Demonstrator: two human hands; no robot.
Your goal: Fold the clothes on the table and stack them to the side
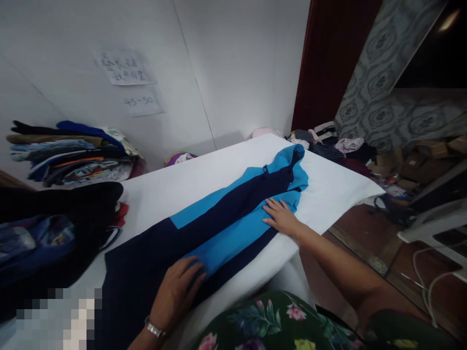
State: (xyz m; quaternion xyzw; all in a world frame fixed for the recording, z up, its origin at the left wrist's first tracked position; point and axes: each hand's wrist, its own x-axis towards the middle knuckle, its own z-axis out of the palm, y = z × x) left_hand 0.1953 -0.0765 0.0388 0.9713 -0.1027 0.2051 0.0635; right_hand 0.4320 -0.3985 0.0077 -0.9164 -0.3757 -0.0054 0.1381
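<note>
A sleeveless dress (233, 206) in dark navy and bright blue panels lies lengthwise across the white-covered table (204, 175). Its neck end points to the far right, and its wide navy part spreads toward the near left. My right hand (280, 216) rests flat on the blue panel near the top of the dress, fingers spread. Lower down, my left hand (178, 282), wearing a metal watch or bracelet (155, 328), is on the dress where blue meets navy. Its fingers are apart and slightly curled, a little blurred, with no fabric visibly gripped.
Folded clothes (76, 153) are stacked high at the back left, with a heap of dark clothes (47, 243) nearer. More clothes (339, 146) lie past the table's right end. Cardboard boxes (419, 160) and a white plastic chair (441, 228) stand on the right. Paper signs (124, 68) hang on the wall.
</note>
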